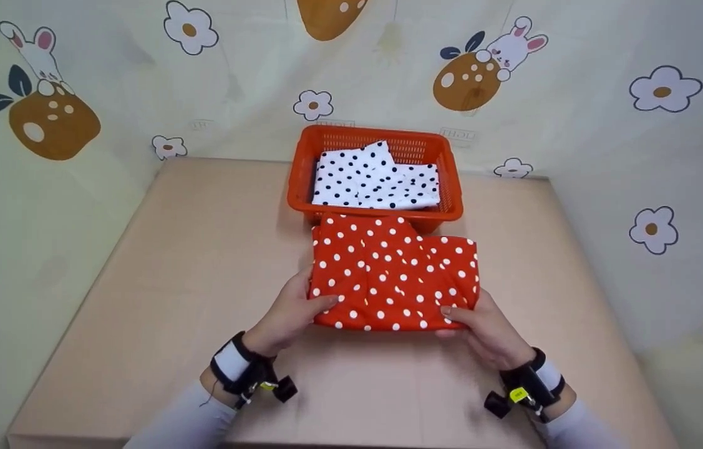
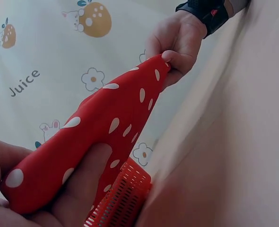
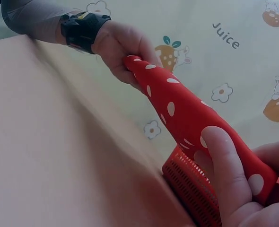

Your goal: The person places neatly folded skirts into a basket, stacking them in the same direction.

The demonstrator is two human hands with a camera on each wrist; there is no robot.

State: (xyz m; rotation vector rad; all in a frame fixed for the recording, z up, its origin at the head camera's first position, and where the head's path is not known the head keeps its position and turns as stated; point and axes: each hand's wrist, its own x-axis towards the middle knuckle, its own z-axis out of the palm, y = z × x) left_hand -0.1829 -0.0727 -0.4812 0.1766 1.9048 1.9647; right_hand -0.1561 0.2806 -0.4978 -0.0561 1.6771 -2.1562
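Observation:
A folded red cloth with white polka dots point(image 1: 395, 274) is held up between both hands, in front of a basket. My left hand point(image 1: 292, 308) grips its left edge, thumb on top and fingers underneath. At the lower right corner my right hand point(image 1: 491, 327) pinches the cloth the same way. Both wrist views show the red cloth point(image 2: 116, 113) as a thick fold, stretched from one hand to the other. Inside the orange-red plastic basket point(image 1: 375, 134) lies a folded white cloth with black dots point(image 1: 376, 178). The red cloth's far edge overlaps the basket's front wall in the head view.
The basket stands at the back of a table with a beige cover point(image 1: 201, 249). Behind and at both sides hangs a pale curtain point(image 1: 251, 68) printed with rabbits, fruit and flowers. Each wrist wears a strapped camera point(image 1: 251, 371).

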